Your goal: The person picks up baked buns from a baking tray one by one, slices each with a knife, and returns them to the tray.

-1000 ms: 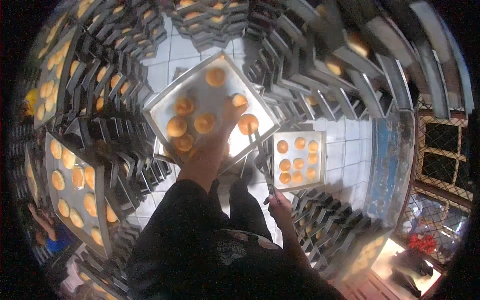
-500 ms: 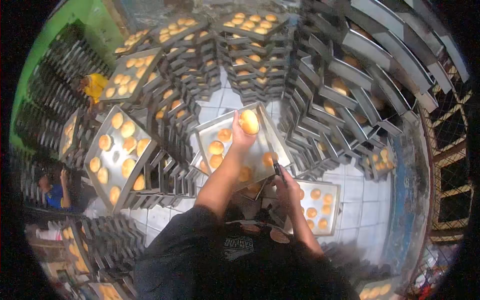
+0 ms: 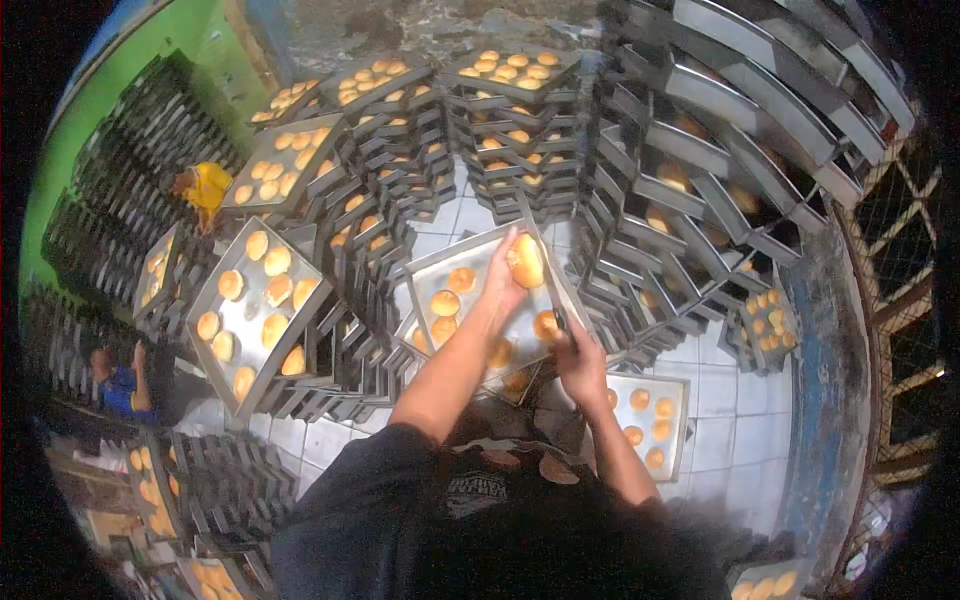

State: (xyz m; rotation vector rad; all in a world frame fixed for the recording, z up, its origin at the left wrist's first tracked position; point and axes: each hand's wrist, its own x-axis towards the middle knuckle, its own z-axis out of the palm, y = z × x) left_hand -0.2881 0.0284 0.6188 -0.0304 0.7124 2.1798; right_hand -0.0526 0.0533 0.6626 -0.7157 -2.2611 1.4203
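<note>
A round golden bun [image 3: 527, 264] is gripped in my left hand [image 3: 502, 278], raised above a metal tray [image 3: 425, 272]. My right hand [image 3: 582, 362] is wrapped round the dark handle of a knife [image 3: 549, 278]. Its long thin blade points up and away from me, passing close along the bun's right side in this view. Several more buns lie in the tray below, among them one bun [image 3: 546, 325] just left of my right hand and another bun [image 3: 445, 303] left of my forearm.
Tall stacks of metal trays crowd around me, with a bun-filled top tray [image 3: 236, 318] at left and another top tray [image 3: 480, 72] ahead. A low tray of buns [image 3: 676, 392] sits at right. Persons in a yellow shirt [image 3: 208, 190] and a blue shirt [image 3: 120, 388] are at far left.
My left hand has moved slightly right with the bun. The knife now lies closer beside the bun, its blade showing more plainly. The whole view has shifted a little.
</note>
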